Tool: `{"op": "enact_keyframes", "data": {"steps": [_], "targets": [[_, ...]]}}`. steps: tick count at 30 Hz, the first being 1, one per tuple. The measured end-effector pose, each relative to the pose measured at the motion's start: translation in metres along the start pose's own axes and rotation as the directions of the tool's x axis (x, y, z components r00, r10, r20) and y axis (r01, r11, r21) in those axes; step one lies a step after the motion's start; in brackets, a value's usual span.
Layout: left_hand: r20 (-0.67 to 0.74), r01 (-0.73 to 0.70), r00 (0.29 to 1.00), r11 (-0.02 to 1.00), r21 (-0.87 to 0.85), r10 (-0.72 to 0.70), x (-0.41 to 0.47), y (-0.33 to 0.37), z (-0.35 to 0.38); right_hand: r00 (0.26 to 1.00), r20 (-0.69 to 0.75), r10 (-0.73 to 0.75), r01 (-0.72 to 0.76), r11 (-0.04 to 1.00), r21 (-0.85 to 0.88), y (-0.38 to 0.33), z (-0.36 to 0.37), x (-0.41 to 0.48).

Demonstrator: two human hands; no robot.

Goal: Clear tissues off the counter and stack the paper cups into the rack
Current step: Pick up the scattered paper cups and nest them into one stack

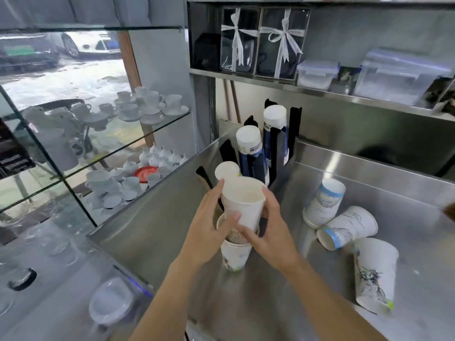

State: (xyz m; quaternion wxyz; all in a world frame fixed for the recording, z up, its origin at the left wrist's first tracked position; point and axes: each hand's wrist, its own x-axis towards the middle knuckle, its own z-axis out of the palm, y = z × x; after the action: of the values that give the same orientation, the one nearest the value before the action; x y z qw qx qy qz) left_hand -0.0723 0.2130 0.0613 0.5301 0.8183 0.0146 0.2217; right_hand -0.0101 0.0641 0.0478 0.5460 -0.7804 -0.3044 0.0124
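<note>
A white paper cup (243,203) stands mouth up, its base inside another printed paper cup (232,255) on the steel counter (283,291). My left hand (211,222) grips the upper cup from the left, and my right hand (268,232) holds it from the right. Just behind them is the black cup rack (293,134) with stacks of upturned cups (248,148) in its slots. Three loose printed cups (347,227) lie or stand on the counter to the right. No tissues are visible.
A steel splash wall (160,205) runs along the counter's left side, with glass shelves of white crockery (138,107) beyond it. Above the rack a steel shelf (320,89) carries gift boxes and plastic containers. A brown object (449,211) shows at the right edge.
</note>
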Motion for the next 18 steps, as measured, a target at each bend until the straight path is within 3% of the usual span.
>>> {"op": "enact_keyframes", "data": {"steps": [4,7,10,18], "targets": [[0.023,0.03,0.999,0.995,0.099,-0.032,-0.018,-0.019,0.004,0.997,0.052,0.059,-0.05,0.986,-0.158,0.019,0.001,-0.022],[0.025,0.13,0.991,0.991,0.01,-0.13,-0.026,-0.032,0.009,0.995,0.068,0.077,-0.052,0.948,-0.314,0.019,0.0,-0.026],[-0.069,0.257,0.963,0.965,-0.051,-0.26,-0.025,-0.034,0.014,0.996,0.082,0.044,-0.008,0.917,-0.399,0.018,0.004,-0.022],[-0.133,0.316,0.939,0.948,-0.029,-0.317,-0.019,-0.034,0.012,0.992,0.111,0.063,-0.014,0.92,-0.391,0.017,0.007,-0.02]]}}
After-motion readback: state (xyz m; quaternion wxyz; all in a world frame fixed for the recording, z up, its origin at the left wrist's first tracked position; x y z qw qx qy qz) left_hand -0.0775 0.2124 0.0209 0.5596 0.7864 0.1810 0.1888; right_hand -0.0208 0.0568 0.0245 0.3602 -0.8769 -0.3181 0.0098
